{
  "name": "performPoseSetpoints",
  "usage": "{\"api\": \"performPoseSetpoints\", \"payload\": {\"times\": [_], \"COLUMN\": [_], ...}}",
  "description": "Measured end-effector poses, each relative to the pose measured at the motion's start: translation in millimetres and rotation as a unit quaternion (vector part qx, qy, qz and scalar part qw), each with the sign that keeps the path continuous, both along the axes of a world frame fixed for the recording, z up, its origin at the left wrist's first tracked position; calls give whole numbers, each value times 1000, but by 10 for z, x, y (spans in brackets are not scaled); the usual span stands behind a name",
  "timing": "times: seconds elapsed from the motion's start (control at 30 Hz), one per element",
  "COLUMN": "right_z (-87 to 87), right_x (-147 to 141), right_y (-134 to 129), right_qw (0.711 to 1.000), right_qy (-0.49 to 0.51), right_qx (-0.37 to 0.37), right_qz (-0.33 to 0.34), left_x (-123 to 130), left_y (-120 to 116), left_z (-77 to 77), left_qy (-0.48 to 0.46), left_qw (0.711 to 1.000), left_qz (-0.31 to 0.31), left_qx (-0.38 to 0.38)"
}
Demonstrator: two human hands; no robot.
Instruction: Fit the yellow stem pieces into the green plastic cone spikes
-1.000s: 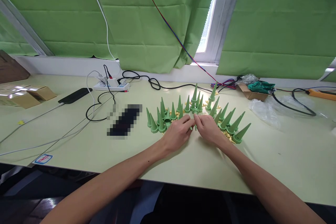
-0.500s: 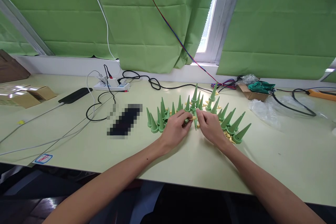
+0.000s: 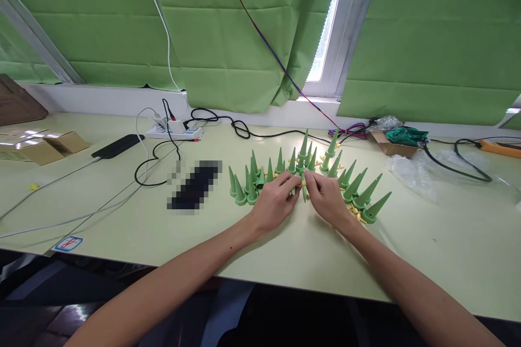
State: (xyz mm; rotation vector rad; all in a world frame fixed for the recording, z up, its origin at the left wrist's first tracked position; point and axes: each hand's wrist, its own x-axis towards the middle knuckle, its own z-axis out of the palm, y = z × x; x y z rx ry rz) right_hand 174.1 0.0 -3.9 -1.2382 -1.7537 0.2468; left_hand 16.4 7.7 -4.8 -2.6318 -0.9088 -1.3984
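My left hand (image 3: pixel 277 198) is closed, with its fingertips on a small yellow plastic piece (image 3: pixel 303 184) that is mostly hidden. My right hand (image 3: pixel 326 194) pinches a green cone-shaped plastic spike (image 3: pixel 304 194), its tip pointing down toward the table. Both hands meet just above the tabletop, fingertips almost touching. Around them stand several green spikes (image 3: pixel 240 195), points up, on both sides and behind. More spikes lean at the right, where one tilted spike (image 3: pixel 376 207) rests beside small yellow pieces (image 3: pixel 355 212).
A blurred black object (image 3: pixel 195 187) lies left of the spikes. Farther back are a power strip (image 3: pixel 175 129), a black cable (image 3: pixel 244 129) and yellow-brown boxes (image 3: pixel 44 146). A cardboard box (image 3: pixel 393 146) and clear plastic bags (image 3: pixel 411 173) sit at the right.
My left hand has turned slightly, and its fingertips have come closer to the right hand's spike. The right hand stays nearly still; the view has shifted a little.
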Motion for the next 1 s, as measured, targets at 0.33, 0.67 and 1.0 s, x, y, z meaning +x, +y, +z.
{"api": "performPoseSetpoints", "payload": {"times": [0.33,0.67,1.0], "right_z": [26,-10,-40], "right_x": [-11,-6,-32], "right_y": [-20,-14,-19], "right_qw": [1000,998,998], "right_qy": [-6,-39,-57], "right_qx": [-13,-16,16], "right_qz": [10,38,24], "left_x": [2,3,0], "left_y": [-1,-14,-25], "left_z": [-3,-19,-16], "left_qy": [-3,2,14], "left_qw": [1000,999,1000], "left_qz": [-2,-12,-12], "left_qx": [-17,-41,-2]}}
